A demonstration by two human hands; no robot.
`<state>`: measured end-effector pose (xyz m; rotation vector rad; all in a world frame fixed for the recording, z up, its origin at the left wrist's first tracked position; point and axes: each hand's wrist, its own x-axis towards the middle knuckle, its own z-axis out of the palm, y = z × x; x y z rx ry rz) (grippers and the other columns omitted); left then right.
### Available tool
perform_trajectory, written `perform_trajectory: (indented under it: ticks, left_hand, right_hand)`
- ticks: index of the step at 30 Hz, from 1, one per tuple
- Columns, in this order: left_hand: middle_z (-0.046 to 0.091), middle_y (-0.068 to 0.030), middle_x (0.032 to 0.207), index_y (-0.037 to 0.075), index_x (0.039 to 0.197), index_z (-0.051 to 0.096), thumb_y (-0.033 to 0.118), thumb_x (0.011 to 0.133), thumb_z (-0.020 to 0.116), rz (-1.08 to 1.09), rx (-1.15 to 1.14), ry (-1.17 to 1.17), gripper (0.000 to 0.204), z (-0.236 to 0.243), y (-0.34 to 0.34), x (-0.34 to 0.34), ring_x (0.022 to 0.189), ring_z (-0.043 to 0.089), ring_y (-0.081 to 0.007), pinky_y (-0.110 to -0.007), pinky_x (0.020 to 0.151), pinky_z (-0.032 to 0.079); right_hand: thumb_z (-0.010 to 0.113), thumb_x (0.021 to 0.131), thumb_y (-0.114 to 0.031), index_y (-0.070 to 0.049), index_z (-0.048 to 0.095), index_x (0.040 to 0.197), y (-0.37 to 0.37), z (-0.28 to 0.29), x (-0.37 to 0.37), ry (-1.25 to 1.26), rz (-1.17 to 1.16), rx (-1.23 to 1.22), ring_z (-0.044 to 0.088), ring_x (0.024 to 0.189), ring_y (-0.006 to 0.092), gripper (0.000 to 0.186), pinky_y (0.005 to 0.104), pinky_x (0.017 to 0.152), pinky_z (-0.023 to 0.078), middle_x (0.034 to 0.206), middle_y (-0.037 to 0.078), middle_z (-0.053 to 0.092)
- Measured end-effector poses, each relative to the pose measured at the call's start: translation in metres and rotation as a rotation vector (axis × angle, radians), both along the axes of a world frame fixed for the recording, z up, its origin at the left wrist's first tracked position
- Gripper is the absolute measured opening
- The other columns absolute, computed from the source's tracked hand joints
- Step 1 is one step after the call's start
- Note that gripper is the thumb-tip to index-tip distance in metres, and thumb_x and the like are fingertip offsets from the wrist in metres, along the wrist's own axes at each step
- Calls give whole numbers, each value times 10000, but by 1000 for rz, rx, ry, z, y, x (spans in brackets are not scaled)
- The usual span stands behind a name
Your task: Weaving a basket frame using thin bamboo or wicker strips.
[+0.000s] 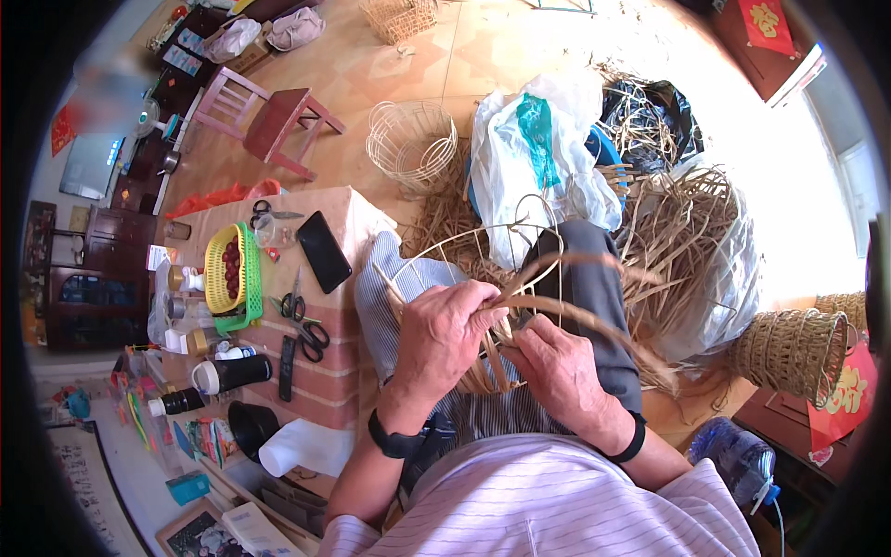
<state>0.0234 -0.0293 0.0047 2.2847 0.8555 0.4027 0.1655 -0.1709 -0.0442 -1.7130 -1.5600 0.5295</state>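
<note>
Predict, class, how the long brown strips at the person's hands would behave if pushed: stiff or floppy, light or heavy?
The brown strips would probably bend rather than hold straight, since their free ends curve away. They look thin and narrow, so likely light.

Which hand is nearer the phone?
Left. The left hand is to the phone's right and closer to the person's body; the right hand is farther right, beyond the left one.
</note>
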Motion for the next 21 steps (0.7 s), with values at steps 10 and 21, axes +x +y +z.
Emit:
perform_trajectory:
  ticks: [10, 21]
  left_hand:
    - [668, -162, 784, 16, 928, 642, 193, 998, 703, 32, 155, -95, 200, -9, -2, 4, 763, 670, -378, -474, 696, 501]
    - [668, -187, 779, 16, 994, 671, 254, 1021, 691, 58, 73, -26, 241, -4, 2, 2, 769, 679, -396, -487, 694, 507]
  right_hand:
    - [776, 881, -65, -45, 612, 890, -5, -3, 8, 139, 86, 38, 618, 740, 357, 166, 471, 630, 512, 797, 127, 575]
    - [789, 895, -78, -11, 646, 1034, -7, -6, 3, 233, 50, -87, 683, 761, 373, 210, 451, 649, 542, 856, 155, 655]
